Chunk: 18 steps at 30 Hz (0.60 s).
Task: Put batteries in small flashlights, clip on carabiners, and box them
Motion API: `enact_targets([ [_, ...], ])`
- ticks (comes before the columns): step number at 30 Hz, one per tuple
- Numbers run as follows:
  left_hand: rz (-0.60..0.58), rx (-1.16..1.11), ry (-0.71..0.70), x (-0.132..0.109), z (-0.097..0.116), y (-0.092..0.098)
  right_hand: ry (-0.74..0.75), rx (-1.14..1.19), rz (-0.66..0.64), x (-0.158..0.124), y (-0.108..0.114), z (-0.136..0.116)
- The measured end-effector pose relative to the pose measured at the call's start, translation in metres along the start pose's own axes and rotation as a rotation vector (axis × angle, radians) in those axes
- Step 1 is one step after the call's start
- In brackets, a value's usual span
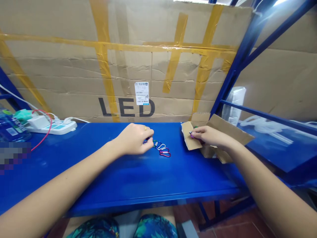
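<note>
Several small carabiners lie in a curved row on the blue tabletop, among them a silver carabiner [161,146] and a red carabiner [165,154] at the near end. Over the row's left end is my left hand [135,138], its thumb and fingers closed around a dark carabiner that is mostly hidden. To the right, my right hand [210,136] pinches a purple carabiner [191,134] above the flap of an open cardboard box [193,141]. A bit of green shows inside the box behind these fingers; the rest of its contents is hidden.
A big taped carton [74,72] marked LED stands along the table's back edge. At the left are a white power strip [61,127], a red cable [51,124] and a blue-labelled bottle [12,127]. Blue rack posts [232,71] rise behind the open box.
</note>
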<state>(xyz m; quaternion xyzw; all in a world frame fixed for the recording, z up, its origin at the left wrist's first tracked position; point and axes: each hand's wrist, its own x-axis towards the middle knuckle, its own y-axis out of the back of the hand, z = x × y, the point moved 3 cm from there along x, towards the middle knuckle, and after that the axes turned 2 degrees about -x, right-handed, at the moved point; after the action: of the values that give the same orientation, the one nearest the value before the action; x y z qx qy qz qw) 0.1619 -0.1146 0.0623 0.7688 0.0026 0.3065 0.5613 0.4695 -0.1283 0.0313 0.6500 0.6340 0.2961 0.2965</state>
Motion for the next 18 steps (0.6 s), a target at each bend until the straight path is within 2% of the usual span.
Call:
enact_targets([
  [5,-0.014,-0.093,0.032,0.007,0.002,-0.006,0.041,-0.264,0.015,-0.002,-0.014,-0.012],
  [11,-0.025,-0.159,0.049,0.013,0.002,-0.012,-0.063,-0.659,0.205,-0.019,-0.033,-0.03],
  [14,-0.016,-0.212,0.05,0.019,0.003,-0.013,-0.09,-0.723,0.192,-0.031,-0.04,-0.04],
  [18,0.002,-0.256,0.05,0.024,0.006,-0.014,-0.041,-0.74,0.164,-0.043,-0.05,-0.051],
])
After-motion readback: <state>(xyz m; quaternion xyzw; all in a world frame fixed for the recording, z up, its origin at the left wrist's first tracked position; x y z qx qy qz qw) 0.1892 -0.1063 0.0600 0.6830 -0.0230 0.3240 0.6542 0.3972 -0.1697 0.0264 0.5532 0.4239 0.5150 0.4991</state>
